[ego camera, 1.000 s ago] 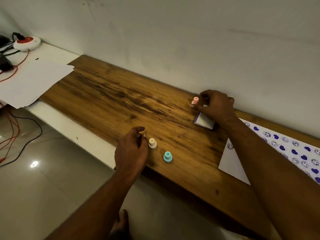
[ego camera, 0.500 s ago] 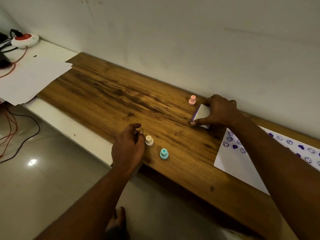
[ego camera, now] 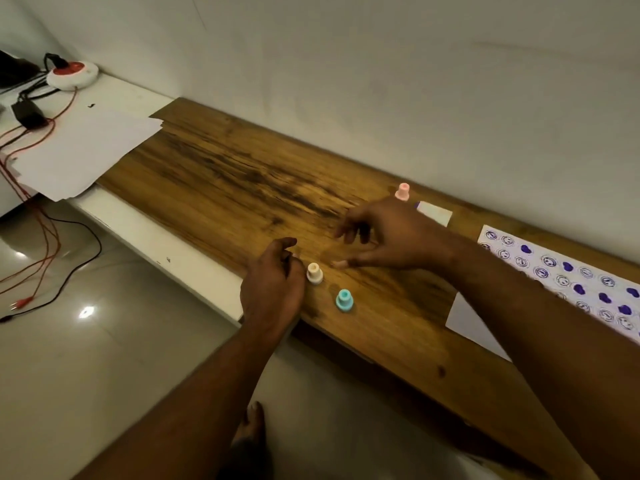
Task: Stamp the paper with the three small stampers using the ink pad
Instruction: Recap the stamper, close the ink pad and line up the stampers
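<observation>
A person's empty right hand [ego camera: 391, 237], grip spread, reaches toward the cream stamper [ego camera: 314, 273] beside the loosely curled, empty left hand [ego camera: 273, 285], apparently to ink it, the stamped paper [ego camera: 561, 289] lying right on the worktop [ego camera: 214, 181]

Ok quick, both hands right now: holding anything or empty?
Left hand: loosely curled beside the cream stamper, holding nothing.
Right hand: open, fingers spread, empty, above the wooden board.
</observation>
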### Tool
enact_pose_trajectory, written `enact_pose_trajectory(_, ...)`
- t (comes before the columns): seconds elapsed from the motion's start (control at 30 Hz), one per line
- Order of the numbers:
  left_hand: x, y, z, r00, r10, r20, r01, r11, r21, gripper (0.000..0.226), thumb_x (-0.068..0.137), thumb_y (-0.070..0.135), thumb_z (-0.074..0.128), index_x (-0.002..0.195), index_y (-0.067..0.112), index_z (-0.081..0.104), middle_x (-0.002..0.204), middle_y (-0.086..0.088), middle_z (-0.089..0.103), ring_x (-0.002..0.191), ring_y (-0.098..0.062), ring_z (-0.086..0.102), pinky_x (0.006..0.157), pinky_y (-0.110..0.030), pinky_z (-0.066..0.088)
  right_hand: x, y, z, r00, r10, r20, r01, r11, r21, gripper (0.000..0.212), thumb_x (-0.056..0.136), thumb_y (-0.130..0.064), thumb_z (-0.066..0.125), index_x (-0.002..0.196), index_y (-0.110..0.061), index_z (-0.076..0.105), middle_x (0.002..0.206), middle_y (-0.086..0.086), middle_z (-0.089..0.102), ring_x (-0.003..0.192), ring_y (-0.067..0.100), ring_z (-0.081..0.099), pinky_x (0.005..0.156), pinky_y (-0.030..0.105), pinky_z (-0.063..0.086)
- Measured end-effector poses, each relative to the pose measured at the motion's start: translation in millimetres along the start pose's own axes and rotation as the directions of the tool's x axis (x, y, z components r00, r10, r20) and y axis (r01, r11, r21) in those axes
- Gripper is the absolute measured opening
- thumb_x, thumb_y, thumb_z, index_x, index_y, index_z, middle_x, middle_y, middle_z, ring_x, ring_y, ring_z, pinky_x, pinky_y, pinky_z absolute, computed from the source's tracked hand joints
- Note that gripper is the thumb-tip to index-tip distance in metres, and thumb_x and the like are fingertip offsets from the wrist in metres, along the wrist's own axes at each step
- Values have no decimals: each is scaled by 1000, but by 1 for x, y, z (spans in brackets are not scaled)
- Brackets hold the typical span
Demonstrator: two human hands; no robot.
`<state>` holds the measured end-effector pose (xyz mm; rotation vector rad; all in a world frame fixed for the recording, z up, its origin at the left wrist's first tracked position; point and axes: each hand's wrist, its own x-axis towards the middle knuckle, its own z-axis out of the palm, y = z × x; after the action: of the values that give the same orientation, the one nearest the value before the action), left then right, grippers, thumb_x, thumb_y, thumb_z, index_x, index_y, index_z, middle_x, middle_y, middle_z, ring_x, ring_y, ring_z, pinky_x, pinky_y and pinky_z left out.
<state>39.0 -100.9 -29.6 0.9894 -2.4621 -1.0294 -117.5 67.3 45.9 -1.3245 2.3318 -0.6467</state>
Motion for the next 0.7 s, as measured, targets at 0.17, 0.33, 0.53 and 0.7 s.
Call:
enact_pose_trajectory(0.17, 1, 0, -1, 1000, -17, -6, 16, 999, -28, 36, 106, 31, 52, 141, 35, 59, 118, 5, 72, 106, -13, 61, 83, -33, 43, 18, -7, 31, 992, -86, 94, 87, 996, -7, 49, 83, -54, 81, 125, -31, 69, 102, -18, 67, 89, 3, 63, 73, 22, 53)
enact_pose_trajectory(0.33, 1, -1, -2, 1000, -3, -8, 3, 999, -43, 35, 106, 28, 52, 140, 36, 59, 114, 7, 73, 99, -9, 61, 77, -32, 42, 26, -10, 40, 990, -94, 103, 93, 996, 16, 42, 86, -45, 82, 124, -35, 68, 99, -18, 68, 88, 0, 65, 76, 24, 56)
enact_pose_trajectory(0.53, 1, -2, -2, 1000, -4, -12, 4, 999, -48, 36, 106, 30, 52, 141, 36, 58, 119, 6, 71, 107, -12, 59, 85, -36, 43, 33, -7, 49, 995, -72, 76, 77, 995, -60, 27, 91, -37, 76, 118, -34, 71, 109, -16, 70, 94, 1, 63, 80, 24, 55)
enact_pose_trajectory(0.7, 1, -2, -2, 1000, 8, -14, -9, 999, -45, 37, 106, 28, 52, 142, 35, 58, 115, 10, 72, 98, -2, 58, 80, -30, 41, 28, 34, 31, 921, 200, -334, -240, 968, -80, 34, 87, -48, 78, 117, -31, 74, 105, -12, 73, 93, 7, 65, 72, 24, 53)
